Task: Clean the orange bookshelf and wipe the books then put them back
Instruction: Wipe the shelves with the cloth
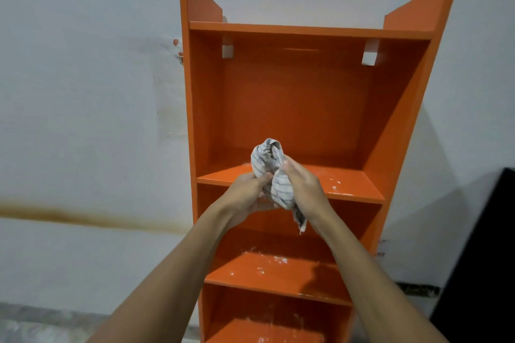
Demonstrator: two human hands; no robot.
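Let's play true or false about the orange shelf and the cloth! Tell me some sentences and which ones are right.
1. The left hand and the right hand both hold the striped cloth. True.
2. Books fill the orange bookshelf. False: no books show on its shelves.
3. White specks lie on the shelves. True.
4. The cloth is spread flat on a shelf. False: it is bunched up in the hands, in front of the shelf.

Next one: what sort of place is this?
Likely a bare room indoors, perhaps a home: an orange bookshelf with speckled shelves stands against a stained white wall, with a strip of floor below.
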